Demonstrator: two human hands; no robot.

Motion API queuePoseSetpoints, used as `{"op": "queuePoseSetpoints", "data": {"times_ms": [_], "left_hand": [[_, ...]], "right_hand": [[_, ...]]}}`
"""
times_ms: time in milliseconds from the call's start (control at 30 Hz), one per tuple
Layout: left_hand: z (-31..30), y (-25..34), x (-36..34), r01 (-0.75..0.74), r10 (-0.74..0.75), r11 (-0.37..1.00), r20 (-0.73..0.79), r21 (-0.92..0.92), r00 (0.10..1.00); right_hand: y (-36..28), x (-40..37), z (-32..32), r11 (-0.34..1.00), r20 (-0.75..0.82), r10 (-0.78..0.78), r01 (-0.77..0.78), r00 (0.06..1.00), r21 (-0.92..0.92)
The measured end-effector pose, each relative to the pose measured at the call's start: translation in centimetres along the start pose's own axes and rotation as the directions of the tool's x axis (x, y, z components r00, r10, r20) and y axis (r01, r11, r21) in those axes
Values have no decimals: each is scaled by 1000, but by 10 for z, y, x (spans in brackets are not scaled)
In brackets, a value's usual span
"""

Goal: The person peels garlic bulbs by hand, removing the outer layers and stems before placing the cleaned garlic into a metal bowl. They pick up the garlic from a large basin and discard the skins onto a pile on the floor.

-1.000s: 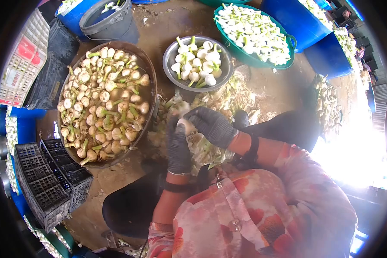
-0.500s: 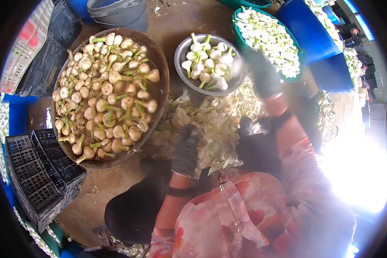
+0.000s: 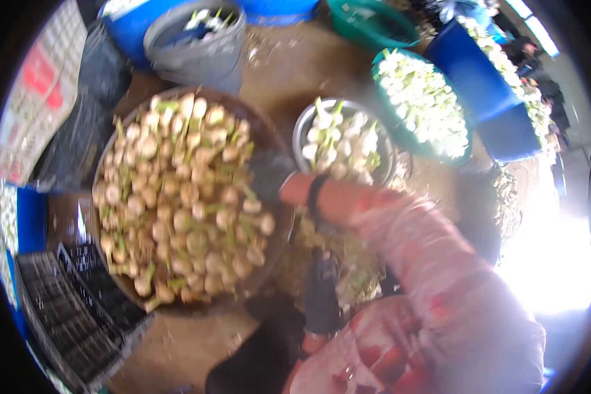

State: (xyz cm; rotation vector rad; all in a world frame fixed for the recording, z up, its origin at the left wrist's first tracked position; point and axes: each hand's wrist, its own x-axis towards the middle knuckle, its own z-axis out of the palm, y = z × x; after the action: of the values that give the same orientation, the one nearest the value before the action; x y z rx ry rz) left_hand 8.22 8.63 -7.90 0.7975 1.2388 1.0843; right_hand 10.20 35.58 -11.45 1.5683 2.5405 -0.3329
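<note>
Reaching left, my right hand [image 3: 269, 176] in a dark glove is at the right rim of a wide round tub [image 3: 277, 134]; motion smears its fingers. The tub is heaped with unpeeled garlic bulbs [image 3: 190, 203] with short green stems. My left hand [image 3: 322, 295], also gloved, is low in front of my body beside a pile of garlic skins [image 3: 360, 276]. Its fingers look curled together, and what they hold, if anything, is hidden. Beyond my right forearm, a metal bowl [image 3: 298, 141] contains white peeled garlic [image 3: 338, 141].
A green basin [image 3: 469, 154] full of white garlic stands at the right, near blue containers [image 3: 469, 62]. At the back are a grey bucket [image 3: 200, 62] and another green basin [image 3: 374, 26]. Black crates [image 3: 65, 308] stand at the lower left.
My right hand has swung left from the green basin's side of the metal bowl to the garlic tub. The view has shifted, and my left hand appears lower and farther right.
</note>
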Motion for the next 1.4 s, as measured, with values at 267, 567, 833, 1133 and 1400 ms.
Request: {"op": "queuePoseSetpoints", "data": {"times_ms": [267, 567, 833, 1133, 1400], "left_hand": [[-13, -5, 9, 216, -240, 957, -111, -193, 964], [-9, -18, 17, -368, 376, 906, 1, 211, 927], [23, -4, -8, 11, -17, 800, -3, -600, 1000], [52, 17, -32, -219, 215, 971, -49, -97, 975], [50, 0, -27, -354, 328, 928, 194, 116, 924]], "right_hand": [[-6, -12, 46, 971, 162, -167, 133, 973, 201], [12, -164, 4, -1, 383, 115, -386, 916, 923], [47, -241, 24, 709, -185, 194, -8, 964, 705], [36, -319, -52, 907, -353, 147, 16, 924, 420], [55, -339, -65, 747, -152, 213, -61, 965, 662]]}}
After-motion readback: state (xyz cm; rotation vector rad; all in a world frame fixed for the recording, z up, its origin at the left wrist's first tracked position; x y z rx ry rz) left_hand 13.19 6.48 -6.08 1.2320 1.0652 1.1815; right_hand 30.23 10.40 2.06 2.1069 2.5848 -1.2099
